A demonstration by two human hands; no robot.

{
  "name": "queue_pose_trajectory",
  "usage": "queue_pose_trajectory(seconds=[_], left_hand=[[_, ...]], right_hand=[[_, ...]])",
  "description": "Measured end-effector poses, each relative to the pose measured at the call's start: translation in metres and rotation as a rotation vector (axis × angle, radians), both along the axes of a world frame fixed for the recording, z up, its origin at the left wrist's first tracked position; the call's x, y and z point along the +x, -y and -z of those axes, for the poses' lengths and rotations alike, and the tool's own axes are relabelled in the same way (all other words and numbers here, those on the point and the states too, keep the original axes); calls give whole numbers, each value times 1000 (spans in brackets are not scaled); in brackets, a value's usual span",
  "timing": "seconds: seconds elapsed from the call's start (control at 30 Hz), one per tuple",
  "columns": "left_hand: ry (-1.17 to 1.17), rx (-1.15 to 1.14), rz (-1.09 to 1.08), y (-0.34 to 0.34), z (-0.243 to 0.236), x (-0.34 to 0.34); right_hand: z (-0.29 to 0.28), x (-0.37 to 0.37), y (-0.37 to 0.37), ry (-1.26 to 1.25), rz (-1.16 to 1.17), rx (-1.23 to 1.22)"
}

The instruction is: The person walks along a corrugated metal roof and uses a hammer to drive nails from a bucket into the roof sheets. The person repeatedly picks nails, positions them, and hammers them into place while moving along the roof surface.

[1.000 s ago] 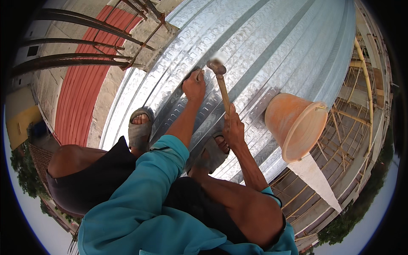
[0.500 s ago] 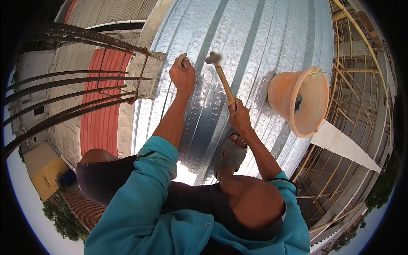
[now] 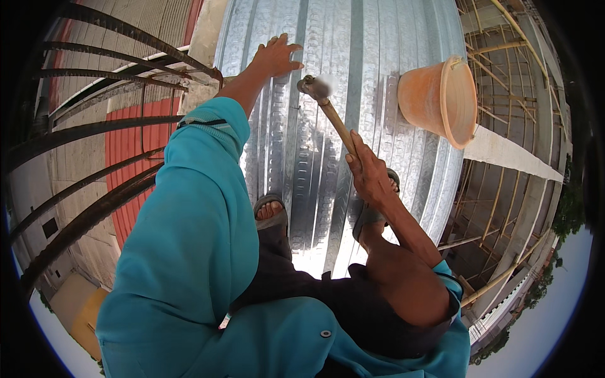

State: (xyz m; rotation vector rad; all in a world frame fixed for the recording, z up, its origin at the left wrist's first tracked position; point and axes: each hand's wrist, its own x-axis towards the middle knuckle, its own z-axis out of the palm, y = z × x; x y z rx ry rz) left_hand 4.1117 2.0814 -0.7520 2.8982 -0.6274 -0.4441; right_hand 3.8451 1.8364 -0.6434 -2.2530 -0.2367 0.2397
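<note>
Fingers (image 3: 293, 48) splay on the left hand (image 3: 275, 58) at twelve o'clock, over ribbed metal sheeting (image 3: 391, 38) — the right hand (image 3: 370, 175), near three, wraps a hammer (image 3: 337, 125), head toward eleven — an orange bucket (image 3: 419, 101) at two.

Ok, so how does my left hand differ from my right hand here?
Your left hand shows nothing in its grasp; your right hand holds the hammer by its handle. The left hand's fingers are spread, while the right hand's are on the handle. The left hand is farther forward than the right hand. Both are bare, over the ribbed metal sheet.
</note>
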Motion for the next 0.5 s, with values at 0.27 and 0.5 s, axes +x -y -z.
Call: queue_pose_trajectory(seconds=[0.27,0.5], left_hand=[[-20,51,96,-20,-8,-13],[-42,121,28,-25,4,-28]], right_hand=[[104,-28,-11,-16,18,-158],[73,-16,-27,493,25,9]])
